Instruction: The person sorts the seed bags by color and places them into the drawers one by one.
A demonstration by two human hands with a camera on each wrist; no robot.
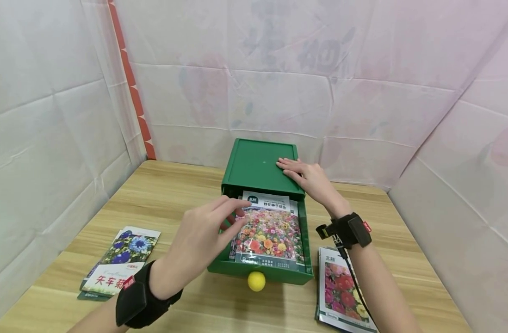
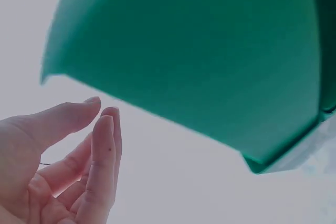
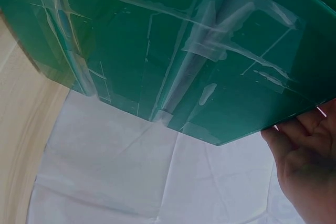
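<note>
The seed packet (image 1: 267,231) lies flat in the open green drawer (image 1: 304,240), long axis running near to far (flower side up). The left hand (image 1: 204,238), nearer, rests loosely spread fingers at its left edge, holding nothing. The right hand (image 1: 308,178) presses flat on the green box top (image 1: 254,164), farther back.

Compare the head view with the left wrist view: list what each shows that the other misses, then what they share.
Only the head view shows the seed packet lying in the open drawer, the right hand resting flat on the green box, the loose packets on the wooden table and the wrist straps. Only the left wrist view shows the left palm from the inside, its fingers relaxed and holding nothing. Both show the left hand, the green box and the yellow knob.
</note>
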